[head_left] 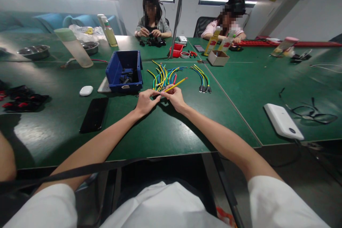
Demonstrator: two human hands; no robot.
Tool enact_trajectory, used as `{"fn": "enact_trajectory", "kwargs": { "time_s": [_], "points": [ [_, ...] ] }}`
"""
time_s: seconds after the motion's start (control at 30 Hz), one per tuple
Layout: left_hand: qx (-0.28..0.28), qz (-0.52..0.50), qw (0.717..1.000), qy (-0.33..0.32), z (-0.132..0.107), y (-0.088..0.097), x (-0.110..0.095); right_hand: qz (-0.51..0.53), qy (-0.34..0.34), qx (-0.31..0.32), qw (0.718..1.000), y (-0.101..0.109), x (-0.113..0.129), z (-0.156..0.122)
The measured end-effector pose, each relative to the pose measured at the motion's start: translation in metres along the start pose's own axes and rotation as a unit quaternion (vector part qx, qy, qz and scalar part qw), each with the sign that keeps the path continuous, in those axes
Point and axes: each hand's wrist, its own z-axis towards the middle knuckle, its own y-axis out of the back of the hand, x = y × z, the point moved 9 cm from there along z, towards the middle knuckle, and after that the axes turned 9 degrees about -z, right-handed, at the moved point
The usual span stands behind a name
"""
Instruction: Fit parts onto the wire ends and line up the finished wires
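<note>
In front of me, my right hand (175, 97) pinches a yellow wire (177, 83) that slants up to the right and ends in a reddish tip. My left hand (146, 102) meets it at the wire's lower end, thumb and fingers pressed together. Whatever lies between those left fingers is hidden. Just beyond my hands is a loose pile of yellow, blue and green wires (163, 73). To its right lies a smaller bunch of wires (201, 74) with dark sleeves and metal ends. A blue bin (124, 55) holding small black parts stands left of the pile.
A black phone (94, 115) and a white earbud case (86, 91) lie left of my arms. Right are a white power bank (283, 121) and glasses (314, 113). Across the green table (235, 89), two people work near a red bin (176, 50), bottles and a cardboard box (218, 58).
</note>
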Motion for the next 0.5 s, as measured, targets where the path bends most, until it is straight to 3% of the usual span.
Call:
{"fn": "enact_trajectory", "kwargs": {
  "time_s": [0.5],
  "points": [
    [-0.017,-0.015,0.999,0.038,0.002,0.0037,0.0081,-0.012,-0.019,0.009,1.0,0.0005,-0.0056,0.0026]
  ]
}}
